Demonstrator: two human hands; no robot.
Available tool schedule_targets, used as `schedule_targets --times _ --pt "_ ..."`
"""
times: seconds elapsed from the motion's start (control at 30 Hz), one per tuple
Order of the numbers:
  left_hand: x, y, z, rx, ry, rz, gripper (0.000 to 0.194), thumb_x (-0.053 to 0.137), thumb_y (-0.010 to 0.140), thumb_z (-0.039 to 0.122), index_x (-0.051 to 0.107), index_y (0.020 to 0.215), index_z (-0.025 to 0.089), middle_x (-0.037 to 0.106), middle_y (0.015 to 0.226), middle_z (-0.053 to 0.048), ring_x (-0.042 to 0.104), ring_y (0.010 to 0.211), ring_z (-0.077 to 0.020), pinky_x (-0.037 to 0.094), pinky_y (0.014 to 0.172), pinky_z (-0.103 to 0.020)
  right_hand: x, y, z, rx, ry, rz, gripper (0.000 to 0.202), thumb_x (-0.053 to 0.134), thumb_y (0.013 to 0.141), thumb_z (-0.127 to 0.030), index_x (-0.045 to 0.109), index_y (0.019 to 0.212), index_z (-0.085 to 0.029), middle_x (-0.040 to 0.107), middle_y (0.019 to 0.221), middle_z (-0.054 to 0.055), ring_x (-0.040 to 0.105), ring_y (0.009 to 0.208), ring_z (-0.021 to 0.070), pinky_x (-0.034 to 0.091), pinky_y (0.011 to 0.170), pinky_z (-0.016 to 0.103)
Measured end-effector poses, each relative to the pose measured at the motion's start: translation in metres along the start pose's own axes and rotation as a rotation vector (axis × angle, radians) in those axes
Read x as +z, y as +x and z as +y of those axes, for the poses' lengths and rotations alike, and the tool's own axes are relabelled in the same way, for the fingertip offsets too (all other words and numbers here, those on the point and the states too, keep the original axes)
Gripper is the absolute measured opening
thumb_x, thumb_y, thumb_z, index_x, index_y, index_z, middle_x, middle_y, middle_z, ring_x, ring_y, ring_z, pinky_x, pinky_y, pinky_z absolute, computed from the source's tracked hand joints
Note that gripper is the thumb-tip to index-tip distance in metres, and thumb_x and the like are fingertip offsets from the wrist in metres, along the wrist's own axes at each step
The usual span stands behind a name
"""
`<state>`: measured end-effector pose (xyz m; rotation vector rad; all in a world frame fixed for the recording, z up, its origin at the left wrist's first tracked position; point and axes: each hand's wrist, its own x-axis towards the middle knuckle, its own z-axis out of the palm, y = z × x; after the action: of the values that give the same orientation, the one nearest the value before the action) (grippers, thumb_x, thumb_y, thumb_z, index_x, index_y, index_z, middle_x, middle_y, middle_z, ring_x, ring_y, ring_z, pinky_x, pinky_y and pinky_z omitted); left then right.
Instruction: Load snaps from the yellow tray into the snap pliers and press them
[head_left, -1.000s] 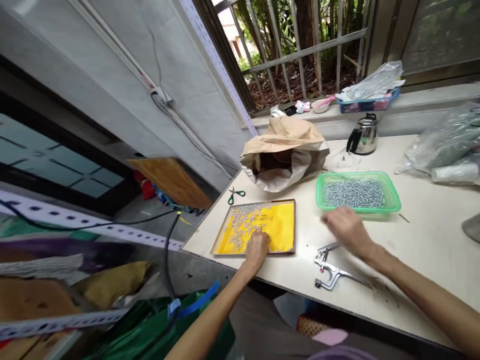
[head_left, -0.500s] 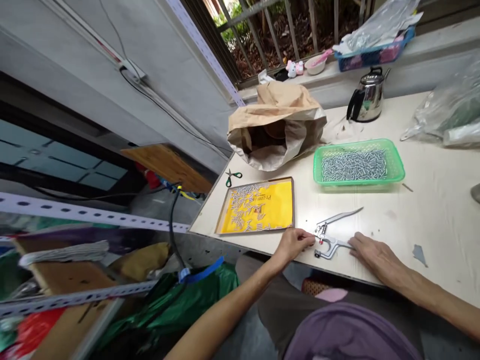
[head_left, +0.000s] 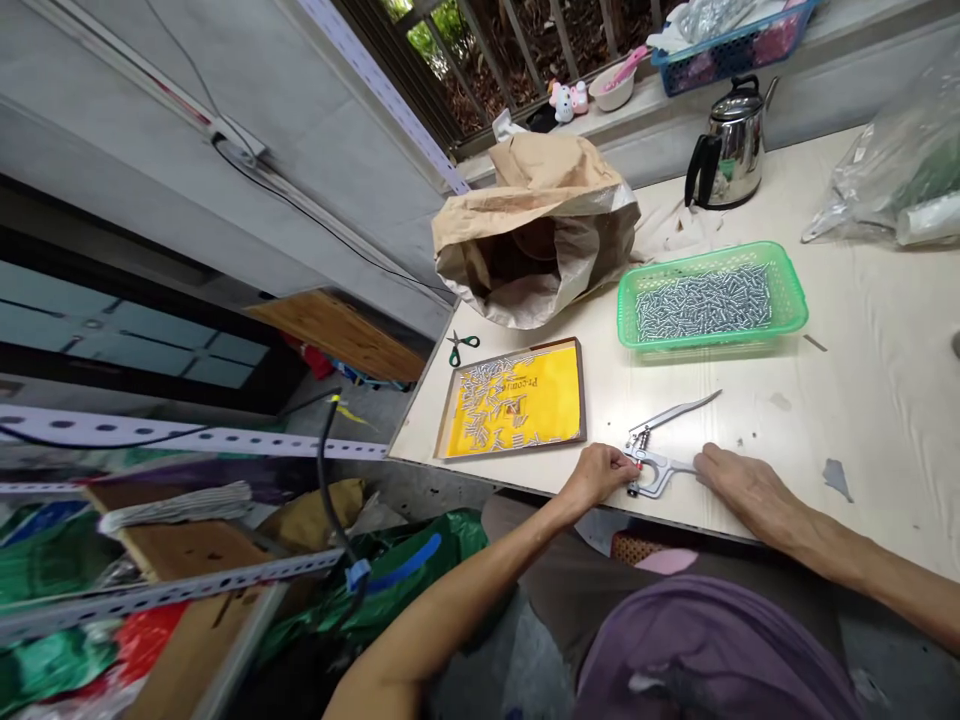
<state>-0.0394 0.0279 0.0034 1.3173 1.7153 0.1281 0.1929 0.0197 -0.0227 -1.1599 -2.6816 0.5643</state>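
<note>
A metal hand tool (head_left: 658,472) with two long handles and a spring lies on the table near its front edge. My left hand (head_left: 600,474) is at the tool's head, its thumb and fingers pinched together by a small red part; what they hold is too small to make out. My right hand (head_left: 739,487) has its fingers closed on the end of the lower handle. Left of the tool sits a shallow tray (head_left: 583,400) with a yellow lining and many small metal pieces. Behind stands a green basket (head_left: 787,290) full of similar metal pieces.
An open brown paper bag (head_left: 525,215) stands behind the tray, with green-handled scissors (head_left: 463,347) at the left edge. A steel kettle (head_left: 735,145) and a clear plastic bag (head_left: 885,175) are at the back. A grey scrap (head_left: 837,479) lies to the right.
My left hand has moved right, from beside the tool onto its head by the red part. My right hand stays at the lower handle. The camera view has shifted slightly.
</note>
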Motion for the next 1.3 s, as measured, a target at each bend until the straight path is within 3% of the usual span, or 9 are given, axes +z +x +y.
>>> schedule_targets --times 0.23,0.4,0.53,0.63,0.7,0.83,1.0,1.2,1.3 --pt "-0.002 0.001 0.0 -0.118 -0.036 -0.142 0.018 0.068 0.064 0.028 0.07 0.062 0.01 0.049 0.047 0.005 0.038 0.046 -0.0064 0.028 0.048 -0.02 -0.004 -0.004 -0.001 -0.052 -0.027 0.036 0.021 0.036 0.086 -0.004 0.051 0.085 -0.019 0.056 0.084 0.006 0.051 0.068 0.0169 0.036 0.057 0.028" --pt "0.004 -0.001 -0.007 -0.154 -0.071 -0.151 0.02 0.068 0.065 0.03 0.071 0.065 0.01 0.052 0.049 0.004 0.04 0.047 -0.0062 0.031 0.049 -0.02 -0.002 -0.003 -0.003 -0.038 -0.105 0.0 0.023 0.039 0.085 -0.003 0.054 0.087 -0.02 0.057 0.082 0.005 0.052 0.067 0.0175 0.036 0.056 0.03" --pt "0.008 -0.003 -0.011 -0.177 -0.111 -0.16 0.021 0.068 0.064 0.03 0.071 0.067 0.01 0.053 0.051 0.004 0.042 0.049 -0.0067 0.034 0.051 -0.02 -0.001 0.002 0.008 -0.04 -0.147 0.019 0.013 0.051 0.089 -0.023 0.057 0.099 -0.018 0.061 0.105 0.012 0.057 0.086 0.0223 0.044 0.066 0.033" --pt "0.009 -0.006 -0.013 -0.15 -0.107 -0.151 0.023 0.068 0.064 0.033 0.07 0.068 0.01 0.052 0.05 0.004 0.041 0.048 -0.0069 0.032 0.05 -0.02 -0.004 0.012 0.024 -0.055 -0.197 0.1 0.062 0.067 0.078 -0.044 0.046 0.129 -0.016 0.042 0.142 0.021 0.046 0.121 0.0344 0.045 0.084 0.043" --pt "0.009 -0.007 -0.014 -0.132 -0.099 -0.148 0.025 0.068 0.065 0.035 0.07 0.066 0.01 0.05 0.048 0.004 0.04 0.048 -0.007 0.03 0.049 -0.02 -0.006 0.02 0.034 -0.077 -0.21 0.083 0.08 0.069 0.072 -0.051 0.039 0.138 -0.015 0.036 0.147 0.02 0.034 0.132 0.0372 0.042 0.092 0.046" --pt "0.011 -0.009 -0.016 -0.14 -0.096 -0.156 0.026 0.068 0.065 0.037 0.07 0.067 0.011 0.047 0.047 0.005 0.037 0.046 -0.0062 0.028 0.048 -0.019 -0.011 0.036 0.044 -0.119 -0.198 -0.034 0.087 0.072 0.065 -0.058 0.042 0.135 -0.015 0.049 0.136 0.02 0.038 0.129 0.0373 0.039 0.096 0.048" --pt "0.014 -0.011 -0.016 -0.164 -0.114 -0.152 0.026 0.067 0.067 0.035 0.07 0.07 0.01 0.047 0.047 0.006 0.033 0.045 -0.0053 0.027 0.047 -0.02 -0.013 0.042 0.039 -0.136 -0.175 -0.011 0.078 0.073 0.064 -0.055 0.05 0.125 -0.014 0.06 0.114 0.016 0.052 0.106 0.0332 0.039 0.09 0.047" --pt "0.012 -0.015 -0.01 -0.168 -0.025 -0.108 0.026 0.068 0.072 0.037 0.066 0.064 0.012 0.053 0.052 0.003 0.045 0.051 -0.0092 0.034 0.053 -0.022 -0.018 0.037 0.03 -0.091 -0.169 -0.017 0.065 0.081 0.06 -0.045 0.056 0.112 -0.015 0.059 0.106 0.014 0.052 0.094 0.0285 0.042 0.075 0.037" --pt "0.014 -0.024 -0.009 -0.07 0.163 0.0 0.023 0.067 0.076 0.034 0.063 0.066 0.014 0.057 0.061 0.001 0.053 0.061 -0.0133 0.039 0.06 -0.025 -0.022 0.033 0.023 -0.063 -0.168 -0.015 0.047 0.08 0.065 -0.037 0.059 0.102 -0.017 0.059 0.098 0.011 0.052 0.088 0.0256 0.04 0.073 0.035"
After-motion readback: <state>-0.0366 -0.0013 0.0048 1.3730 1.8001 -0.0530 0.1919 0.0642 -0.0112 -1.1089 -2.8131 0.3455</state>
